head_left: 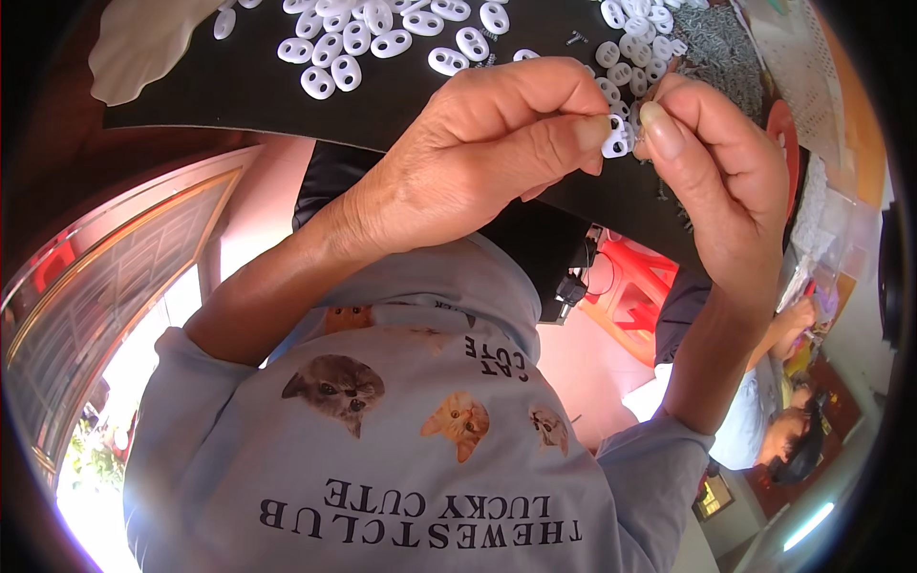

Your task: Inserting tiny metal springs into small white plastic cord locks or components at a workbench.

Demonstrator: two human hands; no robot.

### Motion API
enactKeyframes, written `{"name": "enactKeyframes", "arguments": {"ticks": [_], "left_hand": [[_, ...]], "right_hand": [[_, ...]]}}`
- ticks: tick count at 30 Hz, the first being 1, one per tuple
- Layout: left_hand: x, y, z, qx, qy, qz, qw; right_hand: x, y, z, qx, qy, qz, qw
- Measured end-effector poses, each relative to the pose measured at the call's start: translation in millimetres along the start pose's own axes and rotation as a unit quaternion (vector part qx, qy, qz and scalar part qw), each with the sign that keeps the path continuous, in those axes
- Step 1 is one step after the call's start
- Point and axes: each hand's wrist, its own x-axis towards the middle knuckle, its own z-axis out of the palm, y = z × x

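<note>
My left hand (506, 143) pinches a small white two-holed plastic cord-lock piece (617, 138) between thumb and fingers, above the near edge of the black tabletop (220, 91). Right beside it, my right hand (721, 158) is closed in a pinch, thumb against forefinger. Its fingertips nearly touch the white piece; whatever lies between them is too small and covered to name. Beyond my left hand lie many white oval pieces with two holes (355, 38). Smaller white pieces (635, 48) are heaped behind my fingertips, next to a pile of small grey metal springs (712, 53).
A few loose springs (576, 38) lie between the two white heaps. Something pale and scalloped (143, 48) sits at the far left. A red round edge (785, 143) shows past my right hand. Below the table stands a red plastic stool (630, 286). Another person (769, 420) is at the right.
</note>
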Motion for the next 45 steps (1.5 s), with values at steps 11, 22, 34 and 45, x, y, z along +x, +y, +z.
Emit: {"name": "enactKeyframes", "arguments": {"ticks": [11,22,34,45], "left_hand": [[1.9,-9.6,-3.4,0.037,-0.034,0.08,0.996],[-1.2,-9.4,0.0,0.03,0.006,0.07,0.997],[-1.2,-11.7,-1.2,0.005,0.003,0.081,0.997],[-1.7,-8.2,-0.3,0.003,0.017,0.059,0.998]], "right_hand": [[4.2,-4.9,1.5,-0.009,-0.027,0.001,1.0],[2.8,-9.4,15.7,-0.013,0.027,0.022,0.999],[2.7,-13.4,15.4,0.013,0.032,0.084,0.996],[1.6,-7.1,17.6,0.027,0.035,0.028,0.999]]}}
